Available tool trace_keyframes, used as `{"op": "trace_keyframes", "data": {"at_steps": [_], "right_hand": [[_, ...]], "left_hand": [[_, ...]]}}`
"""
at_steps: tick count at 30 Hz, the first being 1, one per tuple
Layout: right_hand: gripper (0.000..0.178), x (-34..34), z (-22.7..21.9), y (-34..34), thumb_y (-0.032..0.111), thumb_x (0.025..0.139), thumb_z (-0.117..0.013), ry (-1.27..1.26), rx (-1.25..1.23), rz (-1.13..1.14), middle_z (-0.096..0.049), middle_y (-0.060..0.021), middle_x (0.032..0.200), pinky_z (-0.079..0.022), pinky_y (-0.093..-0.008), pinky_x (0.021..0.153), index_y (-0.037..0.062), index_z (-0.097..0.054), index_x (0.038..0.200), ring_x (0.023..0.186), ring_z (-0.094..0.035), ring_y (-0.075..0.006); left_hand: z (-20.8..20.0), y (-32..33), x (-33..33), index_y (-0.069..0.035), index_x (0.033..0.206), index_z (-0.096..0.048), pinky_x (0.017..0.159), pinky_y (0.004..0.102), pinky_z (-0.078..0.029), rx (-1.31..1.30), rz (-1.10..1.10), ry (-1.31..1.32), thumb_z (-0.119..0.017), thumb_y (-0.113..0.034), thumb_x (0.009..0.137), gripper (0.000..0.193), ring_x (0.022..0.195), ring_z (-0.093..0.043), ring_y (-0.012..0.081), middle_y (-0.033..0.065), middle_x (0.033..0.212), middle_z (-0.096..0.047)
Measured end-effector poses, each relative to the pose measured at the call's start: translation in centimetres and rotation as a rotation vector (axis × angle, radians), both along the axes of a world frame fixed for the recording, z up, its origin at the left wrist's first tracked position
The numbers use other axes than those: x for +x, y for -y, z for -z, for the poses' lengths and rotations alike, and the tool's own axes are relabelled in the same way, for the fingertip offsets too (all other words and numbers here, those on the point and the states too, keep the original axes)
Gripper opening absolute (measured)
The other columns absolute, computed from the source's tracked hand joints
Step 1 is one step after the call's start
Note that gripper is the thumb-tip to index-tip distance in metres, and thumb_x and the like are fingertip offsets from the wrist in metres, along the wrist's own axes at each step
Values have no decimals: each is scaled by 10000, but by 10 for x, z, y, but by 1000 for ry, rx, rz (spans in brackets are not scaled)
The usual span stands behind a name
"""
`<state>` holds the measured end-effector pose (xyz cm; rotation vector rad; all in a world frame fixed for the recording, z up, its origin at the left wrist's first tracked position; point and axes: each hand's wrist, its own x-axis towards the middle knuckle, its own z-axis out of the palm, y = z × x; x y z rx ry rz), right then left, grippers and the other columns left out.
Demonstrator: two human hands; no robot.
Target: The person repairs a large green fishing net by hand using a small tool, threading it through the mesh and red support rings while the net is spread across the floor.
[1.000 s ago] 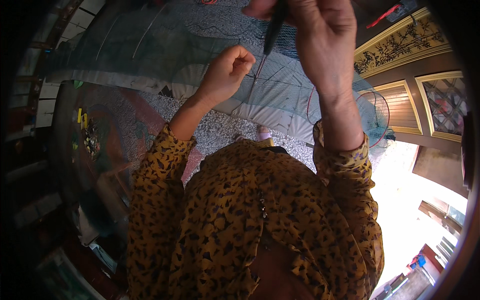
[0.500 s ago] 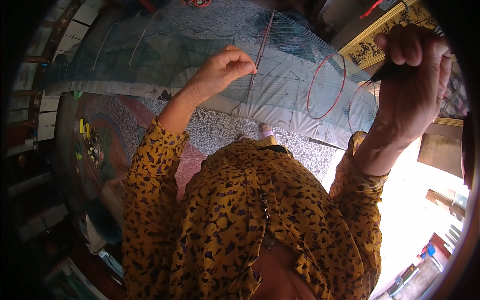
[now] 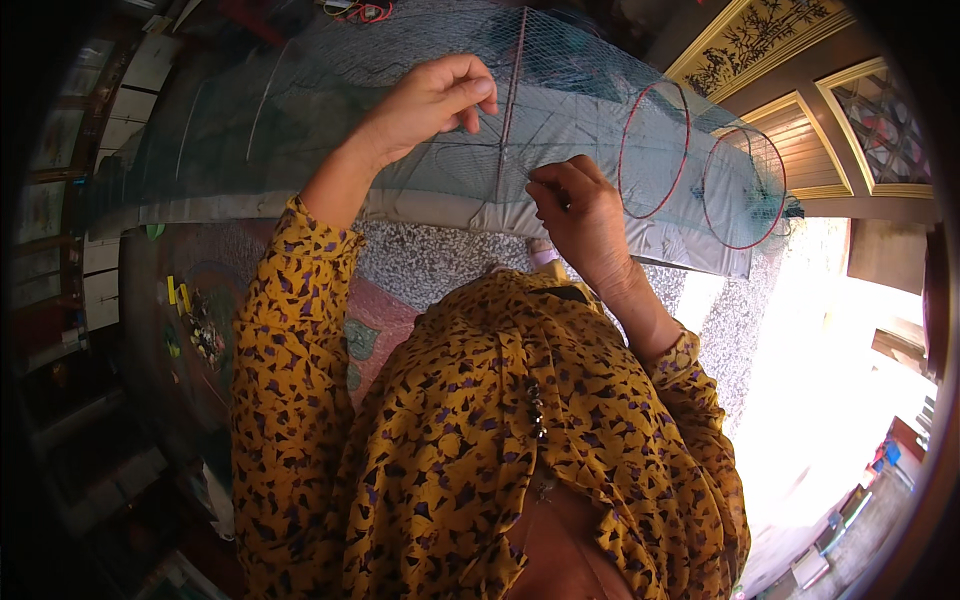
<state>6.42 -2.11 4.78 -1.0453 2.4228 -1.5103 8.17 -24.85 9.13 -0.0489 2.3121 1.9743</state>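
A long tube of green mesh netting (image 3: 580,130) lies across the surface ahead, held round by hoops. My left hand (image 3: 440,105) hovers over it with fingers curled in, just left of an upright reddish hoop (image 3: 513,90). Whatever sits between thumb and fingers there is too small to make out. Lower and to the right, my right hand (image 3: 588,220) is closed in a pinch near that hoop's lower end. Its fingertips hide what they hold. Further right, a red hoop (image 3: 686,130) and a round end hoop (image 3: 707,190) spread the net.
Pale cloth (image 3: 440,208) covers the surface under the net, its front edge facing me. Speckled floor (image 3: 410,255) shows below. Red cord (image 3: 365,12) lies at the far edge. Framed panels (image 3: 800,150) stand at the right. Small yellow and green items (image 3: 185,300) lie at the left.
My right hand has come down and left from the upper right, where it gripped something dark, to the middle hoop. My left hand has risen slightly and left the hoop it was touching.
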Motion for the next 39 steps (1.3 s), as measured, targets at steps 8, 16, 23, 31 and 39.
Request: {"op": "trace_keyframes", "data": {"at_steps": [8,16,23,31,39], "right_hand": [[118,5,21,21,48,759,-666,-113,-87,127,-557,-115,769,-468,-351,555,19,-592,846,623,-582,-277],[182,5,35,39,2,750,-673,80,-317,146,-555,-89,746,-462,-299,514,33,-509,824,588,-579,-213],[149,3,0,34,118,791,-643,-394,91,112,-588,-39,785,-492,-327,543,107,-579,925,649,-608,-253],[135,-8,-19,48,159,800,-637,-310,153,25,-618,-86,768,-491,-360,573,74,-545,849,684,-624,-270],[370,17,34,-3,289,757,-716,-73,235,128,-586,-81,823,-483,-360,646,57,-511,960,752,-599,-246]], "left_hand": [[11,0,1,-66,879,-586,493,147,-365,-96,53,-37,-499,-204,941,175,602,-484,13,-7,822,-595],[21,-4,1,-36,892,-594,532,191,-416,-224,12,20,-554,-140,908,113,601,-492,34,-16,784,-576],[31,-22,18,-17,881,-521,545,249,-436,-411,-171,-93,-512,-123,925,115,591,-497,70,18,724,-549],[29,-24,23,-31,878,-485,553,250,-431,-304,-239,-140,-480,-142,942,129,600,-501,75,28,743,-556],[18,-3,10,-85,882,-526,548,177,-361,92,-254,-232,-468,-178,954,131,700,-543,48,3,826,-581]]}}
